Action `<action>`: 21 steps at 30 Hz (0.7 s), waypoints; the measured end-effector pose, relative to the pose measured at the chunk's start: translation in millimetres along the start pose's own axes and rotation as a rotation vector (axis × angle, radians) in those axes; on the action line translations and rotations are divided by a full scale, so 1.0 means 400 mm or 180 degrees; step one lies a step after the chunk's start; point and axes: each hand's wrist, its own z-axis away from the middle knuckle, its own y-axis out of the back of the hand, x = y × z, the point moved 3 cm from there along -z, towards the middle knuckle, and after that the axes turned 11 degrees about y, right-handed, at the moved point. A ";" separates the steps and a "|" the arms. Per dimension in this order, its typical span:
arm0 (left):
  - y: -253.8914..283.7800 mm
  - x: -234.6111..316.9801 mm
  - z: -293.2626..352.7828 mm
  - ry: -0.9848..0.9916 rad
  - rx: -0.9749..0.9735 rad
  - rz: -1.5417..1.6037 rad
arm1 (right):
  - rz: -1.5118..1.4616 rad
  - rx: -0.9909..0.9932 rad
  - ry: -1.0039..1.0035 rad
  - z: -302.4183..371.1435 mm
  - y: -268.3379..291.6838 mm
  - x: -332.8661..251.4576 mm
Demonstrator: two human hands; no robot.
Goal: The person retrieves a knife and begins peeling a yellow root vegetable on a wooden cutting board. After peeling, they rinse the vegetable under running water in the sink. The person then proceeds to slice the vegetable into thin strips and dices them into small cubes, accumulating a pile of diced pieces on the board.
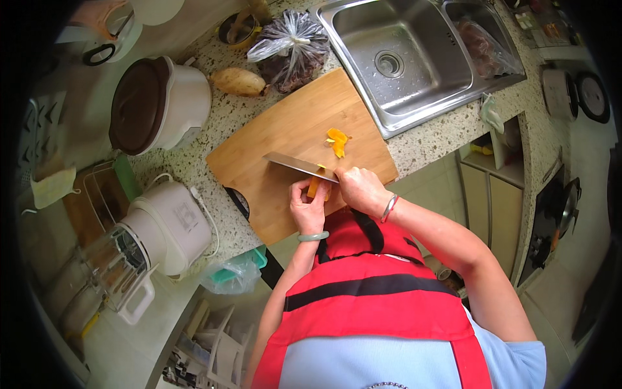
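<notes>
My right hand (pixel 363 190) is closed round the handle of a kitchen knife (pixel 295 164), whose wide blade points to the left above the cutting board (pixel 259 133). Under my left hand (pixel 307 209) is an orange piece of vegetable (pixel 315 188), pinched between thumb and fingers close to the blade. It looks like pumpkin or carrot, but I cannot tell which. A few orange peelings (pixel 337 141) lie farther back on the wooden board. The knife's handle is mostly hidden inside my right hand.
Behind the board are a tied plastic bag (pixel 291 52) and a tan root vegetable (pixel 238 82). A steel sink (pixel 383 117) borders its right side, with bagged meat (pixel 483 48) in the small basin. A rice cooker (pixel 188 97) and a white blender (pixel 175 223) stand left.
</notes>
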 end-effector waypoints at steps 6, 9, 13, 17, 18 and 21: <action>-0.001 0.026 0.006 0.0046 -0.0080 0.0142 | -0.0282 0.0052 -0.0102 -0.020 -0.009 0.018; -0.003 0.046 0.015 0.0085 -0.0043 0.0297 | -0.0397 0.0065 -0.0048 -0.050 -0.006 0.038; -0.004 0.063 0.026 0.0178 0.0079 0.0348 | -0.0629 0.0128 -0.0010 -0.047 0.007 0.081; -0.032 0.081 0.043 0.0526 0.0201 0.0731 | -0.0445 0.0615 0.0207 0.034 0.030 0.057; -0.031 0.073 0.045 0.0644 0.0257 0.0699 | -0.0375 0.0559 0.0196 0.055 0.032 0.043; -0.027 0.033 0.036 0.1239 0.0267 0.0648 | -0.0222 0.0403 0.0197 0.127 0.038 0.003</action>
